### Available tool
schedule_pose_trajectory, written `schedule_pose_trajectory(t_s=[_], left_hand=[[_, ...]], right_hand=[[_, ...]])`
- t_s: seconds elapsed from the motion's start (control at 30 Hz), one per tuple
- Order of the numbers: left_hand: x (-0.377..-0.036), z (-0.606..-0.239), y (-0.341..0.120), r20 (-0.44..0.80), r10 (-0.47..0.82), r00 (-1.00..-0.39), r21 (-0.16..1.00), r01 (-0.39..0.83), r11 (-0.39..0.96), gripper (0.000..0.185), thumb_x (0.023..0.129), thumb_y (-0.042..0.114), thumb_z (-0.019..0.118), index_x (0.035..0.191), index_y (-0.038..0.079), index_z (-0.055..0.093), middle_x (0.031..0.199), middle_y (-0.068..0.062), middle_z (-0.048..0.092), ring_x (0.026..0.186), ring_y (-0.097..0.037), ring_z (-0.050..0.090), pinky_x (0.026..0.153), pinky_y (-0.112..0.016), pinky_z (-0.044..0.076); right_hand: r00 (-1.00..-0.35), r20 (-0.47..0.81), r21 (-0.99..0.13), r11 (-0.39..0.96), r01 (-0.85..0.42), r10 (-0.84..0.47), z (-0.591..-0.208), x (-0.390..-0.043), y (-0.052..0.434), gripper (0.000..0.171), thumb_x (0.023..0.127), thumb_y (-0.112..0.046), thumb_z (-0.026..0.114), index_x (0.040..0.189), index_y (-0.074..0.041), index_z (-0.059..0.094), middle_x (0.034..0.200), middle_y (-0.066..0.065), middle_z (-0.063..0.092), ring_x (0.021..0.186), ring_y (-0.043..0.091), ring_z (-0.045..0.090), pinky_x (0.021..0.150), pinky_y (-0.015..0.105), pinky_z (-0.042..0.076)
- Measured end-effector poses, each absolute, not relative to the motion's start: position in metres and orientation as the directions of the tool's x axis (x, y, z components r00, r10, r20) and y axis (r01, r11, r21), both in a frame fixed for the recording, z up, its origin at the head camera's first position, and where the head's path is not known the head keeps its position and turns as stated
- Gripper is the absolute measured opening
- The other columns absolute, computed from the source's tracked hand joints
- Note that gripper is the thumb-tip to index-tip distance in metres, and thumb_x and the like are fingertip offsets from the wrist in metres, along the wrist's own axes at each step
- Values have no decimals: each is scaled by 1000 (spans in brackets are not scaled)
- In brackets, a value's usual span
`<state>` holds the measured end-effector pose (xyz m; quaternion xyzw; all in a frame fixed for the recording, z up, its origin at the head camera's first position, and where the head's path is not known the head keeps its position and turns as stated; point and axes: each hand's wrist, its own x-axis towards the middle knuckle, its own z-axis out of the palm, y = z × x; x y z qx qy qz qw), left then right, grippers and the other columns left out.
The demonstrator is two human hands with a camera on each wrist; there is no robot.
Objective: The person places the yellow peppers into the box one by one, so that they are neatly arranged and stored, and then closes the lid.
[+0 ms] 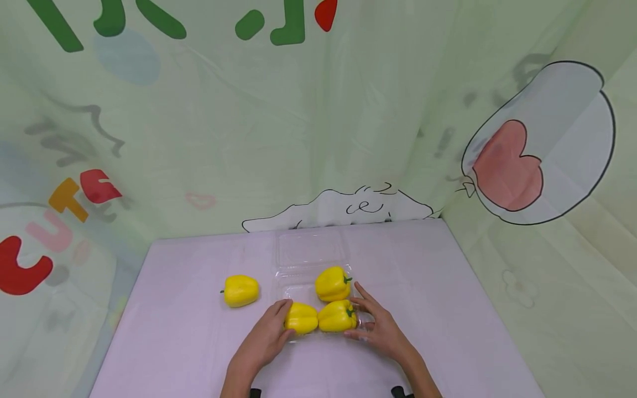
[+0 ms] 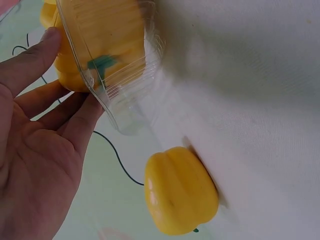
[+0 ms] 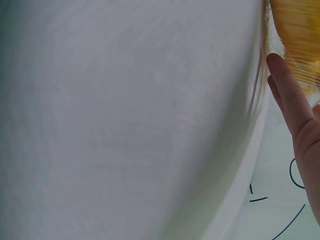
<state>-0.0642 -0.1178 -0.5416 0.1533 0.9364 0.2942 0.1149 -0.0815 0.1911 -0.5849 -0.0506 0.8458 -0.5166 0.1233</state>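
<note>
Your left grip [image 1: 269, 333] is clamped, thumb and curled fingers, on a glossy yellow, blocky bell pepper [image 1: 302, 319] at 7 o'clock in a clear, rectangular plastic container [image 1: 293, 293], apparently to hold it level with its neighbor. Your right grip [image 1: 380, 329], fingers apart and extended, rests against the container's 3 o'clock wall, seemingly bracing the thin plastic so it neither slides nor bulges. Between the two, a second yellow pepper [image 1: 334, 318] with a green stem lies on its side at 4 o'clock, end to end with the first, a layout that likely suits the container's width. A third yellow pepper [image 1: 332, 284] sits tilted at 1 o'clock, just behind the second, its stem aimed toward 3 o'clock. The flat, see-through plastic lid [image 1: 311, 249] lies folded back at 12 o'clock, keeping your way in from above unblocked. At 9 o'clock, outside the container, a fourth yellow pepper [image 1: 241, 291] lies on its side on the pale lilac cloth-covered surface [image 1: 189, 331], well apart from your right grip.
</note>
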Motion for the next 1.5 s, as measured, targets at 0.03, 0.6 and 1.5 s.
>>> schedule_pose_trajectory(t_s=[0.03,0.6,1.5], left_hand=[[-64,-541,-118,-130,353,-926,584,217,783,67,101,22,72,158,0,45,163,-19,48,149,-36,50,124,-55,45],[-61,-545,-114,-100,369,-924,515,269,814,68,100,19,73,156,-7,44,162,-24,47,150,-38,49,124,-53,45],[-57,-562,-121,70,347,-935,655,305,691,67,96,18,78,157,13,51,168,-11,43,155,-33,42,124,-56,45]], right_hand=[[-964,-158,-887,460,44,-213,-585,-81,191,81,75,-26,97,148,-21,60,179,-5,23,143,37,57,99,35,65],[-965,-161,-884,465,48,-206,-587,-82,191,80,75,-28,97,147,-23,61,179,-5,23,143,37,57,98,33,65],[-965,-163,-883,466,50,-206,-586,-82,191,81,75,-29,97,147,-23,61,179,-5,23,144,38,56,100,34,65]])
